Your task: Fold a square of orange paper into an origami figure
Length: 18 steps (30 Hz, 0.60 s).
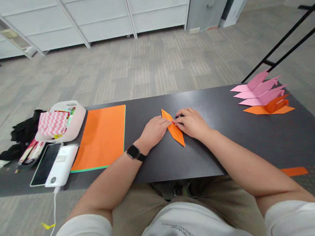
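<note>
A folded piece of orange paper (177, 134), long and pointed at both ends, lies slantwise on the dark table between my hands. My left hand (156, 131) presses its fingertips on the paper's left side near the middle. From the right, my right hand (191, 122) pinches the paper's middle with thumb and fingers. The fingertips of both hands almost meet there and hide part of the folds. To the right stand several folded paper birds: pink ones (257, 91) in a row and an orange one (270, 107) nearest me.
A stack of orange paper (103, 135) lies left on the table (157, 167). Beyond it are a white basket (77, 120), a phone (45, 163), a white power bank (62, 165) with a cable, and black cloth (26, 128). An orange strip (294, 171) shows below the front edge.
</note>
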Available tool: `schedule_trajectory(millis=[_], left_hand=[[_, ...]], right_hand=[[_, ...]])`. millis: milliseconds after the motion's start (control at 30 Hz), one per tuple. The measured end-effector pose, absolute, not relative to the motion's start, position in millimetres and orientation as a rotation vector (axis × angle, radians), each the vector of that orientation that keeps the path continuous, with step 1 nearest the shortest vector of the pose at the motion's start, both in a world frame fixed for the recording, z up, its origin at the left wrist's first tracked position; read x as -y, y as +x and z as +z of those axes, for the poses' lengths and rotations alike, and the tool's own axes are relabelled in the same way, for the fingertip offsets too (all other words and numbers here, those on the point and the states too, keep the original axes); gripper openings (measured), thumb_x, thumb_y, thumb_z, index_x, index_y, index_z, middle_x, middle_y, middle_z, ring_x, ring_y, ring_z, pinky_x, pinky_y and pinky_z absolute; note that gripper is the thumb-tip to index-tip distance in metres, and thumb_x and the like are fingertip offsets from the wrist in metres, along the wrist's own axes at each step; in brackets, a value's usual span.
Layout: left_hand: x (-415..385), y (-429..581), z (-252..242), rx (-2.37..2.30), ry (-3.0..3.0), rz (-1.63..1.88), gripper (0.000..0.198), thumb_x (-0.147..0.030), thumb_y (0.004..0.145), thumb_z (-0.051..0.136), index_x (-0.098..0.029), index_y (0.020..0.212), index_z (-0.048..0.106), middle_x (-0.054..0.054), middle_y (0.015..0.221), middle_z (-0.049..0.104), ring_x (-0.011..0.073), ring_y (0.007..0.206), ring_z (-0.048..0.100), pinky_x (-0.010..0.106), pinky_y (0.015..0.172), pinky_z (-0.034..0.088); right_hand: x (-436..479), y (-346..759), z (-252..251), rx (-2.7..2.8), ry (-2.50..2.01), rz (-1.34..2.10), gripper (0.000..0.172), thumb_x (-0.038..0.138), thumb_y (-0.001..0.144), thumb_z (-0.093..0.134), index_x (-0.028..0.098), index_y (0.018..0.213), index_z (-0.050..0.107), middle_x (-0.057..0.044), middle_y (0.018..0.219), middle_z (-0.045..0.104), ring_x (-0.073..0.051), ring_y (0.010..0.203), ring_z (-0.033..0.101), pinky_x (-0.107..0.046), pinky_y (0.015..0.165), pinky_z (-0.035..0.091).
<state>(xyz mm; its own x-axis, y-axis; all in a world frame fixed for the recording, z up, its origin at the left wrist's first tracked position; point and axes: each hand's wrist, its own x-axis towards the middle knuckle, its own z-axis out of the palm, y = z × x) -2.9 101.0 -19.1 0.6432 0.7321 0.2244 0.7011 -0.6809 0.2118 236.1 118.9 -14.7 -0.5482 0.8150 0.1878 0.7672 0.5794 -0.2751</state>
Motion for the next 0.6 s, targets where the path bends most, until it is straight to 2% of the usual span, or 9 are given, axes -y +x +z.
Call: schedule_trajectory(millis=[133,200,333,433,600], left_hand=[[-90.2,-7.4,-14.7,-1.193,2.809,0.459,0.036,-0.014,0.106,0.052,-0.024,0.131,0.076,0.006,0.134,0.078,0.0245,0.130,0.067,0.055,0.134,0.034],[-84.6,-8.1,-11.4,-1.201,2.836,0.450,0.035,-0.018,0.106,0.056,-0.026,0.132,0.077,0.005,0.138,0.077,0.0277,0.133,0.064,0.057,0.131,0.037],[-78.5,-6.7,-8.3,-1.202,2.849,0.399,0.035,-0.023,0.109,0.053,-0.023,0.137,0.075,0.008,0.138,0.077,0.0290,0.127,0.065,0.051,0.117,0.049],[-76.9,-5.8,-8.1,-1.197,2.820,0.370,0.036,-0.028,0.112,0.051,-0.020,0.140,0.073,0.009,0.140,0.075,0.0276,0.129,0.066,0.049,0.121,0.047],[-72.7,-6.3,-5.0,-1.224,2.778,0.322,0.041,-0.040,0.113,0.053,-0.024,0.147,0.069,0.008,0.148,0.071,0.0278,0.135,0.064,0.054,0.130,0.036]], right_hand=[[-113.8,242.9,-5.4,2.618,-1.260,0.247,0.035,0.022,0.103,0.061,0.030,0.129,0.084,-0.011,0.137,0.070,-0.031,0.123,0.059,-0.049,0.106,0.047],[-110.4,243.2,-0.4,2.641,-1.253,0.211,0.039,0.018,0.102,0.060,0.029,0.131,0.083,-0.011,0.138,0.071,-0.032,0.125,0.059,-0.050,0.109,0.046],[-105.0,241.9,8.7,2.669,-1.239,0.172,0.043,0.012,0.098,0.059,0.031,0.128,0.084,-0.009,0.137,0.072,-0.031,0.124,0.059,-0.049,0.110,0.045],[-102.4,240.6,12.4,2.715,-1.273,0.210,0.041,0.012,0.097,0.061,0.032,0.122,0.086,-0.008,0.133,0.073,-0.031,0.120,0.059,-0.048,0.107,0.045],[-100.0,237.0,14.6,2.707,-1.387,0.240,0.040,0.013,0.099,0.060,0.032,0.121,0.087,-0.009,0.123,0.073,-0.030,0.113,0.060,-0.045,0.101,0.046]])
